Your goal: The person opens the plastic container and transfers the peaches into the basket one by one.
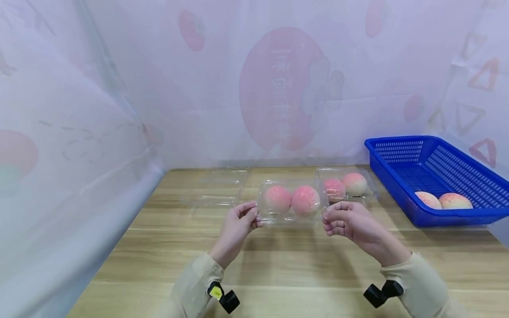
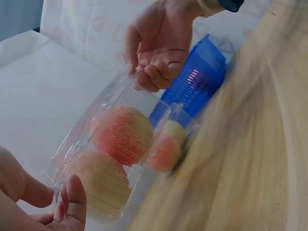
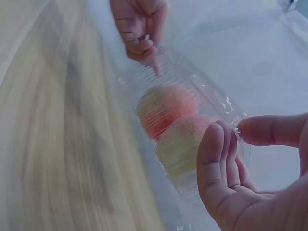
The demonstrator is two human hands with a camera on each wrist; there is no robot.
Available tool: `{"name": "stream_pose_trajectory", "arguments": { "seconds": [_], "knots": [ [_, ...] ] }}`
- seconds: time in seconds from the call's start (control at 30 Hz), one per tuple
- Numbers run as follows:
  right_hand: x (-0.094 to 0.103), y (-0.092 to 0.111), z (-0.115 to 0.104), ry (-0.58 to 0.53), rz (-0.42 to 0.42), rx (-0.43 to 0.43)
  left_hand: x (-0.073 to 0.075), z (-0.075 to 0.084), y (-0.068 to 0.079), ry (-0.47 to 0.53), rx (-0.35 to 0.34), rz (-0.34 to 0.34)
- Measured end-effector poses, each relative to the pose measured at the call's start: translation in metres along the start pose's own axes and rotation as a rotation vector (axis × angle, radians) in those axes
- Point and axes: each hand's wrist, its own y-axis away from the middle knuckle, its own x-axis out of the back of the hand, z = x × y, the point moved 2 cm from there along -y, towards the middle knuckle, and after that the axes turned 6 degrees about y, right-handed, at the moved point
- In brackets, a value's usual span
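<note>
A clear plastic clamshell box [image 1: 293, 218] is held up above the table between both hands. Two pink-and-cream peaches [image 1: 305, 200] sit side by side inside it and show through the plastic. My left hand [image 1: 238, 227] pinches the box's left edge between thumb and fingers. At the opposite end, my right hand [image 1: 358, 226] pinches the right edge, its thumb [image 3: 274, 130] lying along the rim in the right wrist view. The lid appears to lie over the fruit; whether it is latched I cannot tell.
Behind the right hand, another clear box [image 1: 367, 187] with two peaches lies on the wooden table [image 1: 278, 269]. A blue plastic basket [image 1: 397, 190] at the right has two peaches [image 1: 456, 201] near its front. Transparent packaging [image 1: 218, 199] lies at back left. White printed sheeting borders the table.
</note>
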Motion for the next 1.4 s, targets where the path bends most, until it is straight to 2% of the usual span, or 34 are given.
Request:
{"name": "stream_pose_trajectory", "arguments": {
  "seconds": [0.17,0.27,0.43,0.77,1.13,1.4],
  "knots": [
    [-0.013,0.015,0.004,-0.043,-0.005,0.055,0.001,0.013,0.017,-0.021,-0.022,0.006],
    [-0.017,0.021,0.009,-0.07,-0.015,0.059,0.001,0.018,0.029,-0.041,-0.021,0.007],
    [-0.019,0.022,0.018,-0.112,-0.023,0.051,0.001,0.017,0.04,-0.056,0.008,0.012],
    [-0.017,0.017,0.037,-0.124,-0.097,0.015,0.009,-0.001,0.044,-0.057,0.044,0.014],
    [-0.016,0.01,0.053,-0.11,-0.104,-0.028,0.015,-0.013,0.042,-0.097,0.055,0.035],
    [-0.015,0.007,0.055,-0.065,-0.048,-0.049,0.016,-0.017,0.041,-0.128,0.068,0.042]
  ]
}}
